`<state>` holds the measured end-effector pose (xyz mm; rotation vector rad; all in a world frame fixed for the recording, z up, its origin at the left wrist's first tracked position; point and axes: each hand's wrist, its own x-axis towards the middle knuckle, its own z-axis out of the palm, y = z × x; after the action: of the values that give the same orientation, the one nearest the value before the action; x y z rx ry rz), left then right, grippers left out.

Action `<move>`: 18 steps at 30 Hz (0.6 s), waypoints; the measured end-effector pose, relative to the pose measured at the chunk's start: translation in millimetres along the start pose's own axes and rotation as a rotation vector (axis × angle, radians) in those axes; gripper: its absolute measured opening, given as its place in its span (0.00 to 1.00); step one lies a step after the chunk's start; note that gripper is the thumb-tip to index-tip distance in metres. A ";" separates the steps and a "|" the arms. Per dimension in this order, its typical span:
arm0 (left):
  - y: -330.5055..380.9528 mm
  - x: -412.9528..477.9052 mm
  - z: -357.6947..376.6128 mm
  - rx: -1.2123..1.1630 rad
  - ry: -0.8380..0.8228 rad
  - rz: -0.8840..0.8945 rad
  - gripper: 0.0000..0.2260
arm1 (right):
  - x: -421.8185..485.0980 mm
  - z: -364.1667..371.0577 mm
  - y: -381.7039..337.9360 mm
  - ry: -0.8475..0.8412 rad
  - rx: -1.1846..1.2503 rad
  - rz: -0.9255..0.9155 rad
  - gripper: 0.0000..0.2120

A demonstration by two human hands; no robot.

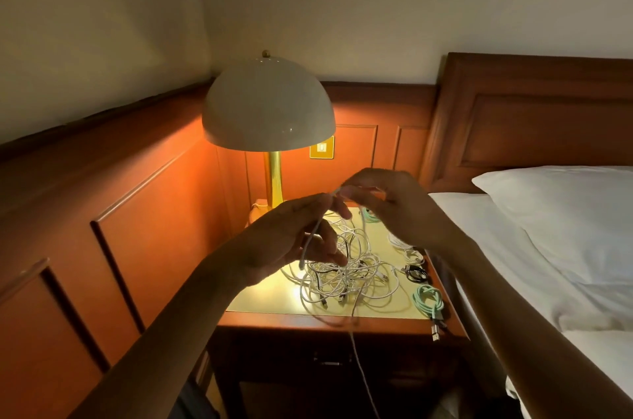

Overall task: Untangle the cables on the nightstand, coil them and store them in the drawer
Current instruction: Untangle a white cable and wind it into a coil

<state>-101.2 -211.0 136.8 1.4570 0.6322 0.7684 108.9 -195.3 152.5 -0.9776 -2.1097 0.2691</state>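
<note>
Both hands are up over the counter (267,298), above the cable tangle.

Left hand (291,237): palm facing the camera, fingers loosely curled, gripping a white cable (310,237). The cable runs down across the palm and its lower end hangs just past the heel of the hand.
Right hand (387,202): fingers bent, thumb and fingertips pinching the same cable at its top end, just beside the left fingertips. The two hands are nearly touching there.

Tangle (346,268): mostly white cables with a few black ones mixed in, a loose pile in the middle of the counter, directly under the hands. One white strand (356,350) drops off the near edge and hangs down the front.

Coiled cables sit along the right edge:
- mint-green coil (428,298), near right corner, plug end over the edge
- black coil (416,273), just behind it
- white coils (404,247), further back
- another green cable (371,214) at the far side, partly hidden by the right hand

Drawer (329,360): front is below the counter top, in shadow. I can't tell if it's open.

Lamp (269,103) is lit, far left on the counter, with a wall switch (321,147) behind it. Bed (513,264) and pillow (565,213) are on the right.
</note>
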 end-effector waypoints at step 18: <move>-7.3 -5.8 -12.9 0.093 -0.090 -0.048 0.18 | 16.7 -10.1 32.7 0.254 0.040 0.203 0.10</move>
<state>-114.3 -207.2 128.6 1.5470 0.6388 0.6403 127.7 -162.2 153.2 -1.1406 -1.7723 0.2713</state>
